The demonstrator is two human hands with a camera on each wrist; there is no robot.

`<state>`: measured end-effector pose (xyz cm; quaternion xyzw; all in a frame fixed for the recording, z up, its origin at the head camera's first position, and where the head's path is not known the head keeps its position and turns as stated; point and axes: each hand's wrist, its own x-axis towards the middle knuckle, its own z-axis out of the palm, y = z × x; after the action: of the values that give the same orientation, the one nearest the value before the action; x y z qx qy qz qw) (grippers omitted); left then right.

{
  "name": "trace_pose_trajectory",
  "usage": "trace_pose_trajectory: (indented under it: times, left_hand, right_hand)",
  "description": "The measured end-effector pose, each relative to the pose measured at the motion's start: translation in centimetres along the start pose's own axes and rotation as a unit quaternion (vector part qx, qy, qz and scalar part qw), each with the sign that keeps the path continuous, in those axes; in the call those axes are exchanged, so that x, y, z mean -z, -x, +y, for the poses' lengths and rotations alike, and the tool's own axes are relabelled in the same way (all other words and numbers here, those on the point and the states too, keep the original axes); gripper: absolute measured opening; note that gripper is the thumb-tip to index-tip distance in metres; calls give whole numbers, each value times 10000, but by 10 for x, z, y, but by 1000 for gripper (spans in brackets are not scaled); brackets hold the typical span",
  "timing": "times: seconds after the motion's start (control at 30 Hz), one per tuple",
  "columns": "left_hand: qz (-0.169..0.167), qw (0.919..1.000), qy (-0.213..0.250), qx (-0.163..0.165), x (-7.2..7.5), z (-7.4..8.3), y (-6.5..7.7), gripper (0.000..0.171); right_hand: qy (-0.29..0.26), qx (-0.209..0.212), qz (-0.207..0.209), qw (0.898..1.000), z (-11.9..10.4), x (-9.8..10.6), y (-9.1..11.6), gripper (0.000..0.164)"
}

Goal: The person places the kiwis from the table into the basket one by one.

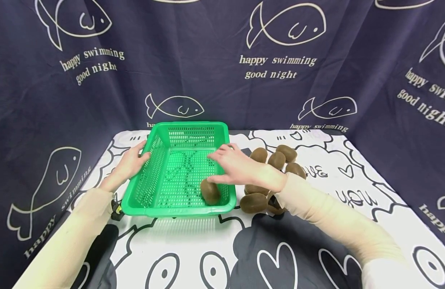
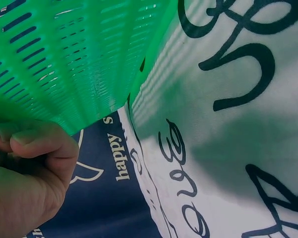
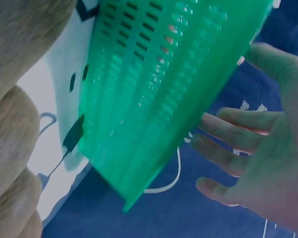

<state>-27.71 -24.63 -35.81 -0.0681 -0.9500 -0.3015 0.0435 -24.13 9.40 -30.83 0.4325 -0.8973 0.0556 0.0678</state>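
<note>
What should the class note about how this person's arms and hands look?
The left sleeve and right sleeve are long, plain and cream, reaching the wrists; the right looks whiter near the head view's lower edge. The left hand and right hand are ungloved.

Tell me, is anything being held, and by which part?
The left hand grips the green basket by its left rim; the right hand, spread over the opposite rim, seems to hold nothing.

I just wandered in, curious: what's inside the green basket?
One brown kiwi lies inside the green basket, near its front right corner. The right hand covers part of the right side; anything behind it is hidden.
</note>
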Motion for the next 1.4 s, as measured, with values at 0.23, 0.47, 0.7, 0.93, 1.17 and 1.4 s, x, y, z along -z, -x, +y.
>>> trace_pose_trajectory:
  times: [0.23, 0.47, 0.7, 0.93, 1.17, 1.4]
  left_hand:
    - [-24, 10000, 18, 2, -1, 0, -1, 61]
    - [10, 10000, 9, 0, 0, 0, 1, 61]
    - [-11, 10000, 42, 30, 0, -1, 0, 61]
    - [-5, 10000, 55, 28, -1, -2, -1, 60]
    - [6, 10000, 73, 28, -1, -1, 0, 61]
    - [25, 9999, 119, 27, -1, 0, 1, 60]
  right_hand:
    - [-131, -419, 1038, 9936, 21, 2, 27, 47]
    - [38, -1012, 952, 9903, 37, -2, 64, 48]
    - [112, -1397, 497, 9889, 46, -9, 101, 43]
    - [180, -1526, -169, 9880, 49, -13, 130, 70]
    - [13, -1880, -1058, 9764, 47, -18, 141, 86]
    - [88, -2110, -1485, 9661, 47, -30, 146, 79]
